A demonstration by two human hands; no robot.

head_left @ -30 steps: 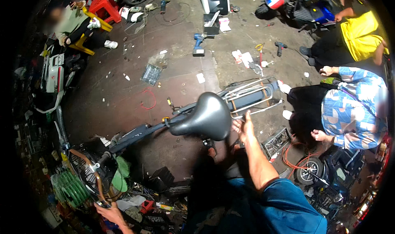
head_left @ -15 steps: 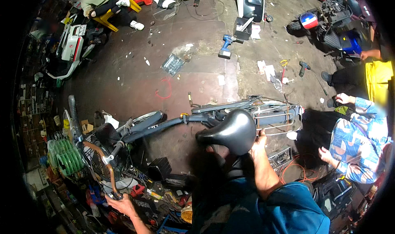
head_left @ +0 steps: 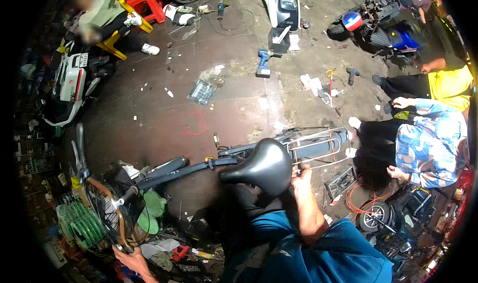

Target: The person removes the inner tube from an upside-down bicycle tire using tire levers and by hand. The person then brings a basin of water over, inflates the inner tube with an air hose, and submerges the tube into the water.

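Observation:
A dark bicycle lies across my view, its front basket and bent handlebar at lower left and its black saddle in the middle. My left hand is closed round the handlebar's near end. My right hand grips the metal rear rack just beside the saddle, its fingers partly hidden under the saddle and rack.
Co-workers in patterned and yellow tops are at right; a seated person is upper left. Scooters flank the floor, where a blue drill, toolbox, red stool and cables lie.
The bicycle and my hands sit lower in the picture than a second ago; the whole view swung, then partly back. Both hands stay on the bicycle.

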